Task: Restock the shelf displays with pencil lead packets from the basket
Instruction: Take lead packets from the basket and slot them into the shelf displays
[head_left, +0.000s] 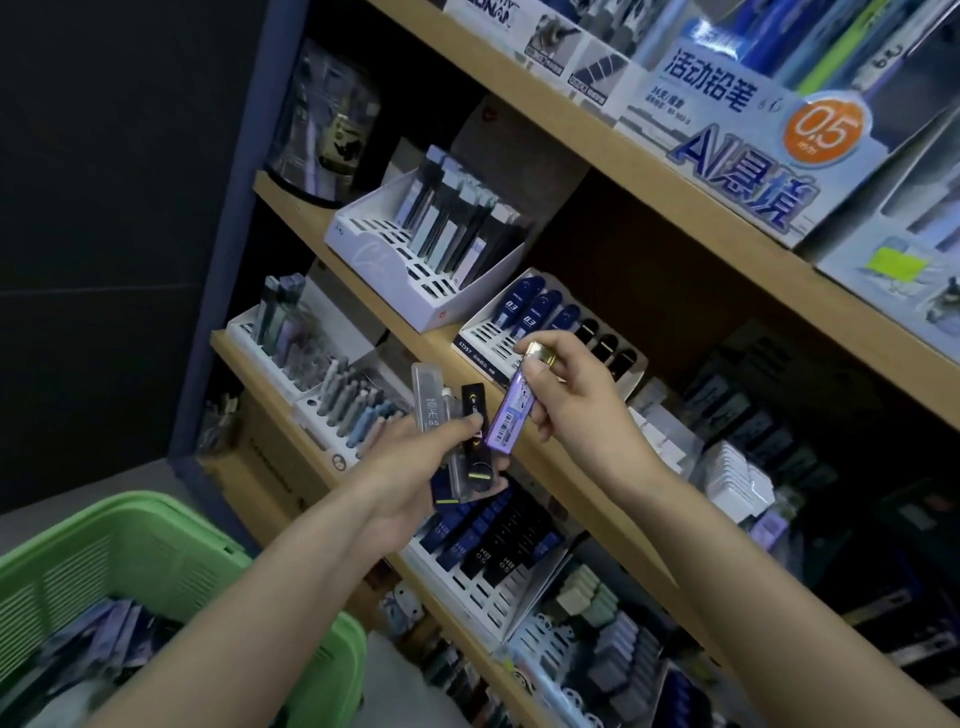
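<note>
My left hand (415, 467) grips a fan of lead packets: a clear one (428, 400) and a black one (475, 436) stand out. My right hand (566, 384) pinches a purple packet (511, 410) with a gold cap, held tilted in front of the shelves. Just behind it sits a white display tray (483, 338) holding blue and black lead cases. The green basket (156, 551) at the lower left holds more packets (104, 644).
Wooden shelves (649, 171) run diagonally across the view, lined with white display trays of leads, erasers and pencils. A tray of HB 0.5 packets (493, 551) lies below my hands. A dark wall fills the left side.
</note>
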